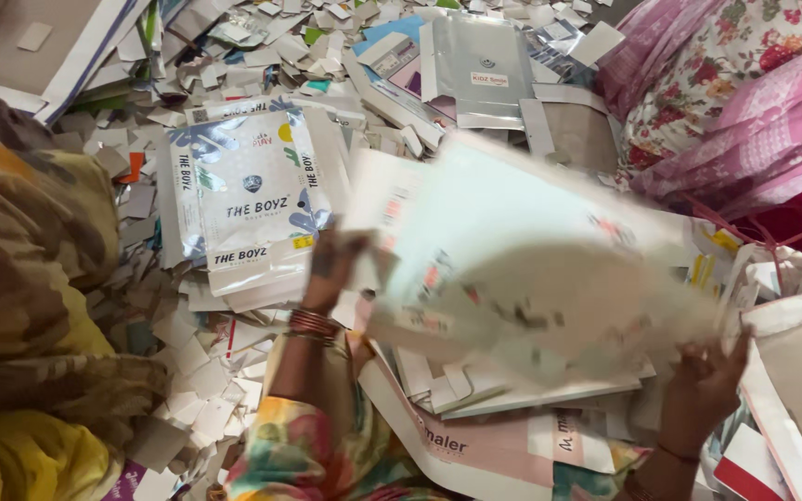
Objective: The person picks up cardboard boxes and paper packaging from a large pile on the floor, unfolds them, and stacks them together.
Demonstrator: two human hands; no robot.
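Both hands, left hand (331,264) and right hand (707,380), are gripping opposite edges of a large pale motion-blurred cardboard sheet (522,260), lifting it flat above heaped white paper offcuts (187,371).

Printed flat carton (251,199) atop paper scraps (192,371); grey carton (480,70); pink floral fabric (735,83) top rt.

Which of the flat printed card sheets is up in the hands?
The big pale, blurred card sheet, gripped by the left hand and right hand. The white flowered sheet lies on its pile.
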